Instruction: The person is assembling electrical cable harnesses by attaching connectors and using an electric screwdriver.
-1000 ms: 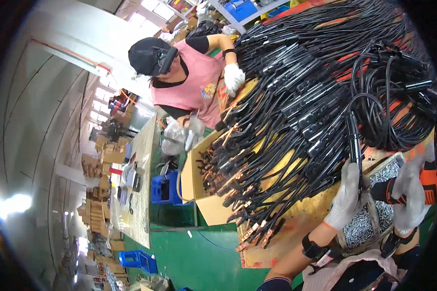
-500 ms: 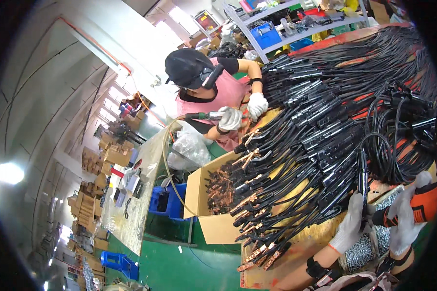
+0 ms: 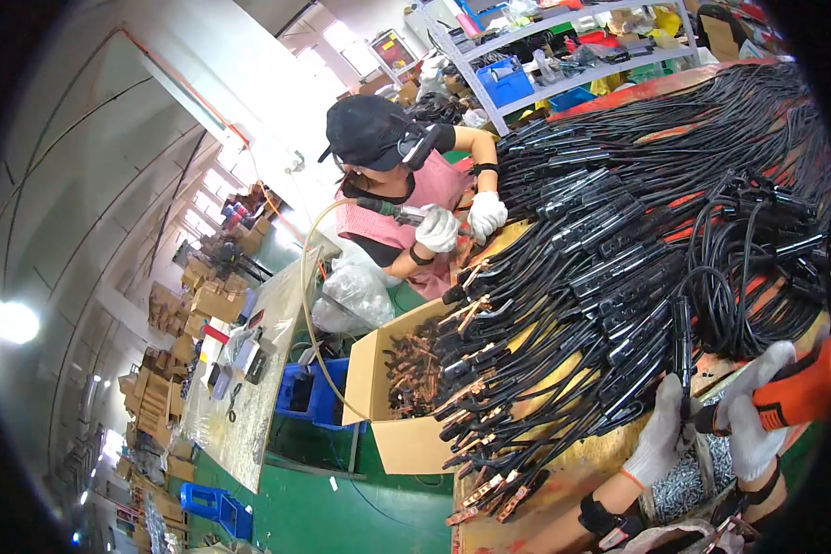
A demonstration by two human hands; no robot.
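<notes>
My gloved left hand (image 3: 656,438) is closed around the lower end of a black tubular handle (image 3: 681,337), which stands nearly upright at the table's right side. Close beside it, my gloved right hand (image 3: 753,420) grips an orange and black power screwdriver (image 3: 797,392). Its black nose points left at the bottom of the handle; the exact contact is hidden by my fingers. Below both hands lies a container of small silver screws (image 3: 680,489). Many black cables with shiny handles (image 3: 609,268) cover the table, several ending in copper-coloured jaws (image 3: 483,494) at the near left edge.
Across the table a co-worker in a black cap (image 3: 369,132) and white gloves holds an air tool (image 3: 390,210) with a hose. A cardboard box (image 3: 414,447) of copper parts stands at the table's left edge. Further left are a workbench (image 3: 282,342) and blue crates (image 3: 217,508).
My right hand and the power screwdriver have shifted slightly left, closer to my left hand. The co-worker's air tool has tilted, its hose end higher. The whole view has shifted a little.
</notes>
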